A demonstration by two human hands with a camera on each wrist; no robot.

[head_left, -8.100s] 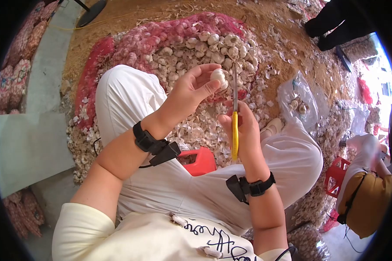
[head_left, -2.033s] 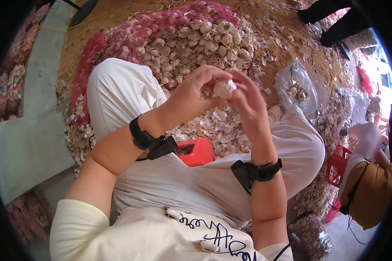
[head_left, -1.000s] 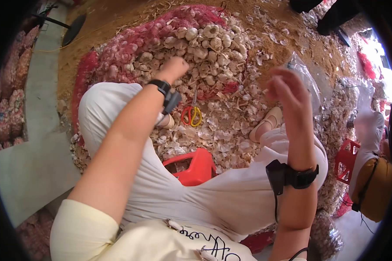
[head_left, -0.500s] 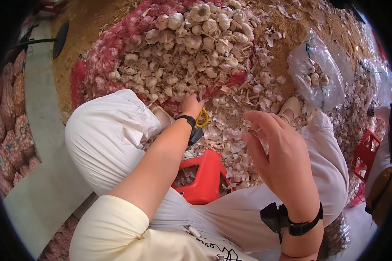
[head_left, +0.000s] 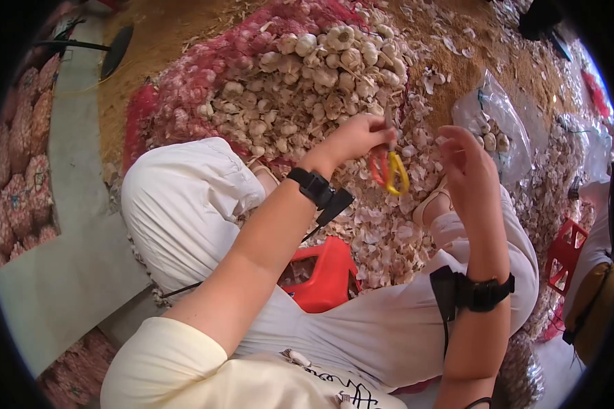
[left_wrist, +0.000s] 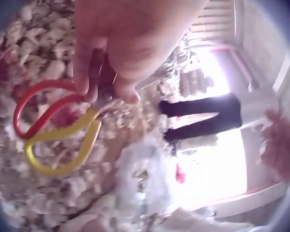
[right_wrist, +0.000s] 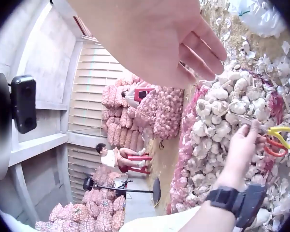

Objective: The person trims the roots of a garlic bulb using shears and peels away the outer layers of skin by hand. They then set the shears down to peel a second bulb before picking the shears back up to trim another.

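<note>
garlic heap [head_left: 300, 88]: whole bulbs, piled in front of the person, past the knees
pink net [head_left: 191, 75]: around far and left edges of heap
white trousers [head_left: 177, 204]: legs bent, knees apart
garlic skins [head_left: 368, 228]: loose scatter between the feet, running up to the heap
red stool [head_left: 331, 283]: low, between the legs
plastic bag [head_left: 515, 136]: clear, some bulbs inside, lying beyond right hand
right hand [head_left: 469, 163]: raised near right knee, fingers apart and slightly bent, holding nothing
left hand [head_left: 353, 141]: thumb and fingers pinching scissors near the pivot
scissors [left_wrist: 105, 96]: in left hand, above skins at near edge of heap; red and yellow handles stick out free, toward the person
</note>
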